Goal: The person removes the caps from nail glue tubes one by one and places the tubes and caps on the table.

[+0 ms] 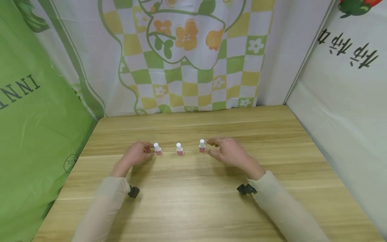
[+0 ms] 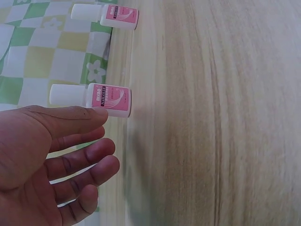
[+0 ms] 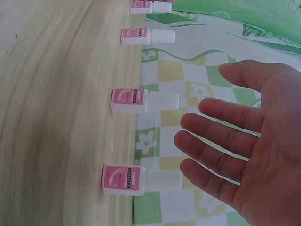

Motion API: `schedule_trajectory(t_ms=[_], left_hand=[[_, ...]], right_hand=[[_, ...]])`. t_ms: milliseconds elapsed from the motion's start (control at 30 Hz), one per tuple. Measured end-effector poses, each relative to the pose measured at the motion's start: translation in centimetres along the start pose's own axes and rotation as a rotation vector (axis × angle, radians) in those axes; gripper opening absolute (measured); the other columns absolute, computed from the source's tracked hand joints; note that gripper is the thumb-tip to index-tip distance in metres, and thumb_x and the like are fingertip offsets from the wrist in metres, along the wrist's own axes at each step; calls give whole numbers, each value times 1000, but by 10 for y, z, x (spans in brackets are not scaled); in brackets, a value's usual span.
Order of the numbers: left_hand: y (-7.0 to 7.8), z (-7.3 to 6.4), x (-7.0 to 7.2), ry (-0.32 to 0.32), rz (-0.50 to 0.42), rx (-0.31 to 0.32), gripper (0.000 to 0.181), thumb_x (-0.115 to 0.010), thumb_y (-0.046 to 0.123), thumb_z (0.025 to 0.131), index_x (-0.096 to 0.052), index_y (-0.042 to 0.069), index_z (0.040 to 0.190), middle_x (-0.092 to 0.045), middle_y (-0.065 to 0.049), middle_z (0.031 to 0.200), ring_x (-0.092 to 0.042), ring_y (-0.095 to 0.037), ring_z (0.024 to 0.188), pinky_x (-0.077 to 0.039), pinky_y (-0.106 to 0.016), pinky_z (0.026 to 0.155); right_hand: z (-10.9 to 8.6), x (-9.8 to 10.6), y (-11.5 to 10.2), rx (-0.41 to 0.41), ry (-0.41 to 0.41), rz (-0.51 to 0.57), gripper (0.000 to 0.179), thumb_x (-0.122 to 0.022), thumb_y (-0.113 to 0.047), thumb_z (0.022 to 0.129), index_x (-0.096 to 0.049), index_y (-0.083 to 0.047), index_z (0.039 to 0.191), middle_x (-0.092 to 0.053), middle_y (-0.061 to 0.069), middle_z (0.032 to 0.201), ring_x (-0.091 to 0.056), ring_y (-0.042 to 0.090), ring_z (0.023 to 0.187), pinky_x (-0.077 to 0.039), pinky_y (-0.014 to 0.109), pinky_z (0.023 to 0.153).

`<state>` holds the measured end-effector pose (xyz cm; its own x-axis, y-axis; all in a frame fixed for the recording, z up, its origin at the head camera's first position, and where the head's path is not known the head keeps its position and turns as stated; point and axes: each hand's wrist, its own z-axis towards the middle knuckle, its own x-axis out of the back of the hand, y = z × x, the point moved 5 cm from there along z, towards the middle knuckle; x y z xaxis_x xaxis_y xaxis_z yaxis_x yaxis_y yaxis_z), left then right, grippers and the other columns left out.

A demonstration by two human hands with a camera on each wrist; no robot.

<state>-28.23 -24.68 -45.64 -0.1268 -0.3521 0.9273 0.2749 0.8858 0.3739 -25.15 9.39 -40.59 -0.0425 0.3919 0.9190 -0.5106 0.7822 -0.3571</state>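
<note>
Small white nail glue bottles with pink labels and white caps stand upright in a row on the wooden table. In the head view, the left bottle (image 1: 158,152), middle bottle (image 1: 179,152) and right bottle (image 1: 202,149) show. My left hand (image 1: 138,153) is beside the left bottle, fingers relaxed; in the left wrist view its thumb tip overlaps the lower edge of that bottle (image 2: 113,96). My right hand (image 1: 231,153) is just right of the right bottle, thumb and fingers apart, holding nothing. Several bottles show in the right wrist view, including one at the bottom (image 3: 123,180).
The wooden table (image 1: 181,208) reaches back to a checkered, flower-print cloth (image 1: 193,87). A green cloth (image 1: 36,134) hangs on the left, and a white sheet with black characters (image 1: 341,111) on the right. Dark wrist devices (image 1: 246,189) sit at both sleeve cuffs.
</note>
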Motion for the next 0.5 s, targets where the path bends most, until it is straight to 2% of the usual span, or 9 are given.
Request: schedule_trajectory(t_ms=[233, 500], left_hand=[[-2, 1, -3, 2, -33, 8, 31, -70, 21, 82, -66, 9, 111, -70, -7, 92, -64, -24, 85, -50, -43, 80], [1, 4, -8, 7, -40, -13, 26, -70, 23, 82, -67, 9, 104, -71, -7, 91, -65, -24, 85, -50, -42, 80]], right_hand=[[1, -4, -9, 34, -5, -6, 40, -57, -44, 90, -63, -18, 119, -68, -1, 114, -65, 14, 93, -52, 35, 79], [5, -14, -17, 98, -37, 81, 32, -61, -37, 89, -66, -14, 111, -69, 0, 109, -66, 18, 92, -52, 32, 80]])
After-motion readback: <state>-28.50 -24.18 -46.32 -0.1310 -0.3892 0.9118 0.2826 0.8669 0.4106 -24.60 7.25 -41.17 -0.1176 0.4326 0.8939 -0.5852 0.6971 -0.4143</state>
